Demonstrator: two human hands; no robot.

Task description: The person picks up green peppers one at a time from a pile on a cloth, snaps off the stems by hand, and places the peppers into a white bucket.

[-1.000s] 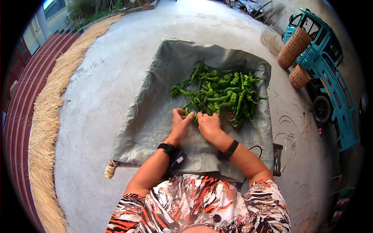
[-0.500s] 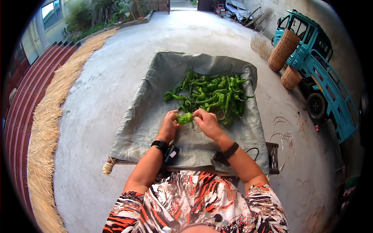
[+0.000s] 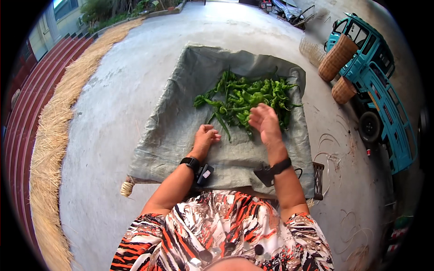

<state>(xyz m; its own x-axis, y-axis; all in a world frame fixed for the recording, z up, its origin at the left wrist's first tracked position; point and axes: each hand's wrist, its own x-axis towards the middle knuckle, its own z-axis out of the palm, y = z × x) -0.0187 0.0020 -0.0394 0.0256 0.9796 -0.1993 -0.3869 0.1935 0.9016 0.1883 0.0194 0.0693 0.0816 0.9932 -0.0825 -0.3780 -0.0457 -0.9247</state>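
Observation:
A pile of green chili peppers (image 3: 244, 97) lies on a grey-green woven sheet (image 3: 167, 149). My right hand (image 3: 266, 122) is over the near right side of the pile, its fingers stretched out and somewhat blurred. No pepper shows in it. Left of that, my left hand (image 3: 205, 137) rests low over the bare sheet, just short of the pile. Its fingers are loosely bent with a gap to the thumb, and I see nothing held. One long pepper (image 3: 222, 126) points from the pile toward the space between my hands.
The sheet's far edges stand up around the peppers. Straw (image 3: 49, 153) lines the left beside red steps (image 3: 34, 113). At right are a turquoise three-wheeled truck (image 3: 384, 99), a tall wicker basket (image 3: 337, 58), a smaller basket (image 3: 343, 90) and loose strips on the concrete.
The pepper held between both hands has been let go. My right hand has moved away and to the right over the pile, and its fingers have opened. My left hand stays near its place.

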